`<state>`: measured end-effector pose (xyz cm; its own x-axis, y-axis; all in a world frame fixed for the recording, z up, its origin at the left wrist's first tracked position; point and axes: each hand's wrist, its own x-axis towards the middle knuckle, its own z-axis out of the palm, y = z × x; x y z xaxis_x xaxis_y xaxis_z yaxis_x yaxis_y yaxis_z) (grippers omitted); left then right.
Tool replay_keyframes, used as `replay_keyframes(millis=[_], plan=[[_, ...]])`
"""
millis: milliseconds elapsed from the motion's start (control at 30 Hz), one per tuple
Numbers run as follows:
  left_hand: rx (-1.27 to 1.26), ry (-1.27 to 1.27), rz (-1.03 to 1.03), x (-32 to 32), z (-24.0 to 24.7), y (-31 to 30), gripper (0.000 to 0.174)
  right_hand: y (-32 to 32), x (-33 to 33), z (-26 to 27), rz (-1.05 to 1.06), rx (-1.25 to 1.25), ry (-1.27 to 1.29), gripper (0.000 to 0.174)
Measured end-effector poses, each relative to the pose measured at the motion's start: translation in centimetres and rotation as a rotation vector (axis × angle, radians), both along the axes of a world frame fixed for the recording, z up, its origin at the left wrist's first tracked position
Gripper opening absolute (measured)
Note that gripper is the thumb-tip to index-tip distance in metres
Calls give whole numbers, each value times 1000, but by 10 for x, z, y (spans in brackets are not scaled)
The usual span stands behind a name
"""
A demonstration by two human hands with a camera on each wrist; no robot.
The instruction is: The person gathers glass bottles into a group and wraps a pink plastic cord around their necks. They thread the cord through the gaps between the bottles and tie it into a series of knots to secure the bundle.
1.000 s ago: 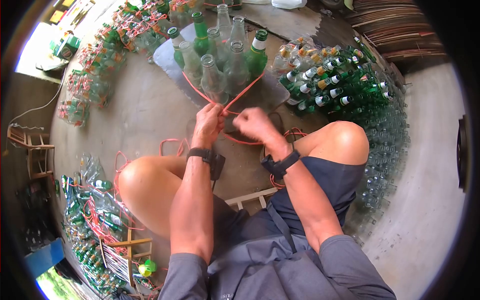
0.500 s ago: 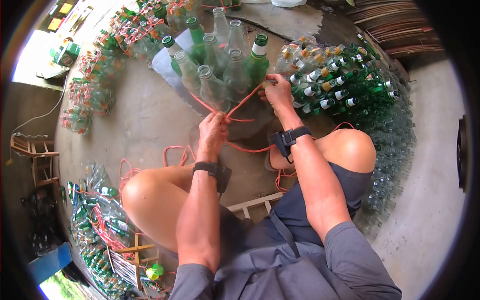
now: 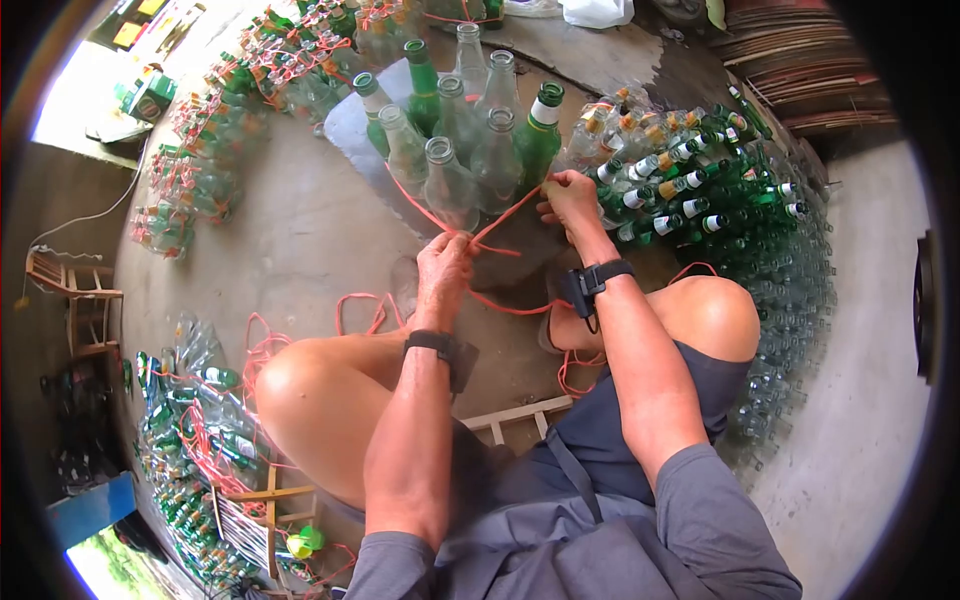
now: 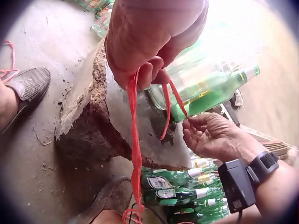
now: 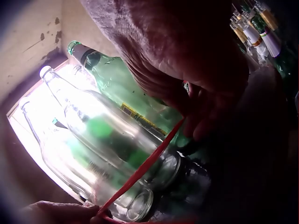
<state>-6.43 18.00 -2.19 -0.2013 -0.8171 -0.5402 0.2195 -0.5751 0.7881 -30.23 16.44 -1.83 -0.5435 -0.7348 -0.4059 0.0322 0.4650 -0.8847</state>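
Several clear and green glass bottles stand upright in a tight cluster on a stone slab, with a flat red plastic strap around their lower part. At the near side of the cluster, my left hand pinches the strap where its lengths cross. A loose end pokes out to the right of that hand, and a longer length hangs down in the left wrist view. My right hand pinches the strap beside the base of a green bottle with a white neck label. The strap runs straight between both hands.
Many loose bottles stand on the floor to the right. Strapped bottle bundles line the left and back. Loose red strap trails around my legs. At lower left, a wooden frame stands among more bottles.
My right hand, a second ago close beside the left, has moved right and up to the green bottle's base. The left hand keeps its pinch on the strap at the crossing.
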Motion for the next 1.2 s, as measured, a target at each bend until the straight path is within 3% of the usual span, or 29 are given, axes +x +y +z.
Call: replay_keyframes(millis=[133, 300, 467, 533, 733, 1000, 1200], plan=[[14, -55, -13, 0, 2, -1, 10, 21, 19, 1, 13, -22, 89, 21], [30, -11, -14, 2, 3, -1, 10, 51, 70, 29, 391, -73, 40, 28], [51, 82, -32, 5, -1, -4, 10, 60, 86, 11, 518, -221, 154, 30], [63, 70, -41, 4, 4, -3, 9, 62, 79, 12, 593, -77, 158, 32], [95, 171, -80, 6, 5, 3, 14, 64, 72, 6, 577, -47, 171, 33], [90, 107, -140, 7, 15, -1, 16, 53, 77, 43, 368, -5, -316, 31], [45, 73, -159, 6, 15, -1, 13, 45, 79, 38, 336, -66, -287, 35]])
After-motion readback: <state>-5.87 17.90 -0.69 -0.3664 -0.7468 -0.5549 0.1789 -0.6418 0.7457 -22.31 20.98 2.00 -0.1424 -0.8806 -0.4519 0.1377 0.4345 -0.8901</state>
